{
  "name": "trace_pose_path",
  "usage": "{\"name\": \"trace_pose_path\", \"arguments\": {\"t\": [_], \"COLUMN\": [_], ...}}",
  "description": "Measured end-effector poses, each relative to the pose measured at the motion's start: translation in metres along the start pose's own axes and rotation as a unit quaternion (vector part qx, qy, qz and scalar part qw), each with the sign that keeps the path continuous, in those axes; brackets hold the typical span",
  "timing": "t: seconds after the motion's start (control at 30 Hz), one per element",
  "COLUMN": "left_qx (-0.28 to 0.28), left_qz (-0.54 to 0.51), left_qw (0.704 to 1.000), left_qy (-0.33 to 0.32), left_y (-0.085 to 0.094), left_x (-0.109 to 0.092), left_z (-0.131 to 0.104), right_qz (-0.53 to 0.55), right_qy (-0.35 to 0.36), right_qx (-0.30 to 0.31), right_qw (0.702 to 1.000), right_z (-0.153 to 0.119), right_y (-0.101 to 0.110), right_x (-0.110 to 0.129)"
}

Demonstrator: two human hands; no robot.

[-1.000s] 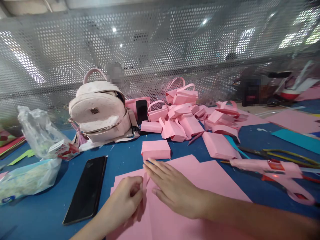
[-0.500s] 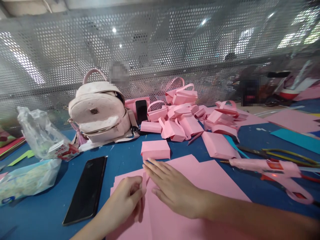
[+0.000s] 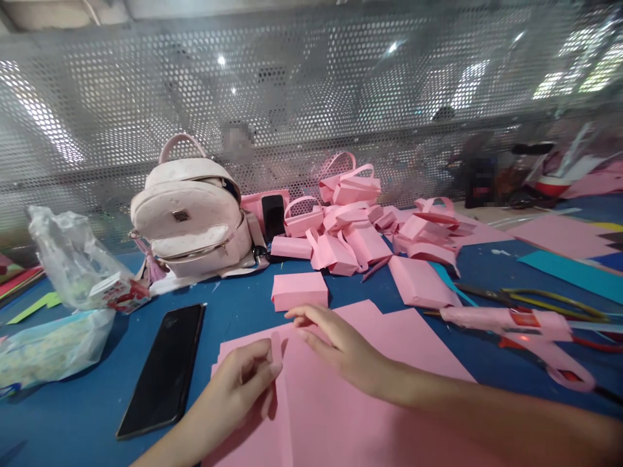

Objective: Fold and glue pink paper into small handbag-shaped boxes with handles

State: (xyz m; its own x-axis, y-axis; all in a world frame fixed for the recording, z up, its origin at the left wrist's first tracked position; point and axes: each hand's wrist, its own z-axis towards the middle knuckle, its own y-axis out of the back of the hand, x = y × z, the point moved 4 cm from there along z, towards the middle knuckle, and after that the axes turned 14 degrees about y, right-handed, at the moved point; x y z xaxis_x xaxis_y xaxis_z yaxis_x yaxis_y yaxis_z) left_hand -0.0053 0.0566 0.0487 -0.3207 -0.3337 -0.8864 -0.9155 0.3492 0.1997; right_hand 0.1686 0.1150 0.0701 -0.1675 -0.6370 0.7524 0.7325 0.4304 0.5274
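Observation:
Between the thumb and curled fingers of my left hand [image 3: 246, 379] stands a narrow pink paper strip [image 3: 277, 347], its upper end poking above the thumb. My right hand [image 3: 343, 353] is over the pink paper sheets [image 3: 335, 415], fingers stretched out and thumb apart, holding nothing. Its fingertips lie just right of the strip. Those sheets overlap on the blue table under both hands, and a fold or edge runs lengthwise along them. Just beyond the fingertips sits a small folded pink paper box [image 3: 300, 290].
A black phone [image 3: 163, 370] lies left, near plastic bags [image 3: 63, 344]. Behind stand a pale backpack [image 3: 187, 211] and several pink paper bags [image 3: 350, 240]. At right are a pink glue gun [image 3: 511, 324], its light glowing, and yellow-handled scissors [image 3: 549, 303]. A perforated metal screen [image 3: 302, 97] closes the back.
My right hand has lifted and turned partly onto its edge, its fingertips drawing back slightly from the strip. My left hand keeps its pinch. The whole view has shifted a little.

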Motion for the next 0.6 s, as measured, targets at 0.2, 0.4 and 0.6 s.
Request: {"name": "trace_pose_path", "arguments": {"t": [0.2,0.4,0.6], "left_qx": [-0.015,-0.005,0.050], "left_qz": [0.018,-0.008,-0.016], "left_qw": [0.999,1.000,0.998], "left_qy": [-0.024,-0.014,0.028], "left_y": [-0.0019,-0.0024,-0.0045], "left_x": [-0.0042,-0.0100,-0.0090], "left_z": [-0.0047,-0.0045,-0.0040], "right_qz": [0.015,0.061,0.067], "right_qy": [-0.021,-0.032,-0.028], "right_qx": [-0.027,-0.043,-0.050], "right_qw": [0.999,0.997,0.996], "right_z": [0.0035,0.0046,0.0042], "right_y": [0.0020,0.0043,0.0046], "right_x": [-0.0036,-0.0022,-0.0026]}}
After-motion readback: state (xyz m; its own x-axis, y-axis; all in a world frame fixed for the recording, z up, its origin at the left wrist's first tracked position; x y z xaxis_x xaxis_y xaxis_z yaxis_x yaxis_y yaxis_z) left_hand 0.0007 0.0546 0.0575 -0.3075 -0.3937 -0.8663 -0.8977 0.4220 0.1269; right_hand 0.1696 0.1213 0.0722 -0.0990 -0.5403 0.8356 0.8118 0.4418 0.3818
